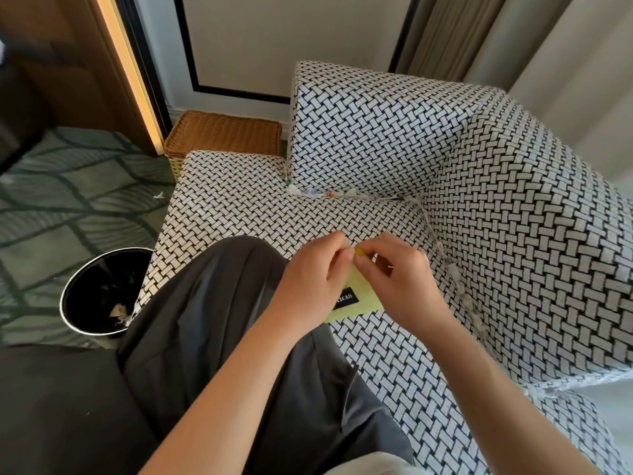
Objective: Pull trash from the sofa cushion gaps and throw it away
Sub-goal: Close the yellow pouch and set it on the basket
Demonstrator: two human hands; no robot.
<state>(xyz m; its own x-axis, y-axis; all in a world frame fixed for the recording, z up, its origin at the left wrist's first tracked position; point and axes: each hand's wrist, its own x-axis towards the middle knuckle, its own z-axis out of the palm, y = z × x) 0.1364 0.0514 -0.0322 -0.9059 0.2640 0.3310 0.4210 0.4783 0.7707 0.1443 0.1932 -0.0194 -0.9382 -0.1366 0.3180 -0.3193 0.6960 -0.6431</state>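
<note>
One black bin [102, 293] stands on the green carpet [51, 207] at the far left, just beside the sofa seat [239, 207]. Some crumpled bits lie inside it. A small white scrap [158, 195] lies on the carpet farther back. Next comes a brown woven basket [222, 135], by the wall behind the seat. My leg in dark trousers [212, 320] lies across the seat. Above the seat, my left hand [308, 279] pinches the top of a yellow wrapper [366, 293] with its fingertips. The wrapper has a black label and hangs down between my two hands. My right hand [397, 275] pinches the same top edge, fingers curled. Behind my hands, white and coloured bits of trash [325, 193] are stuck in the gap under the back cushion. More white bits [459, 279] are stuck in the gap on the right side of the seat.
</note>
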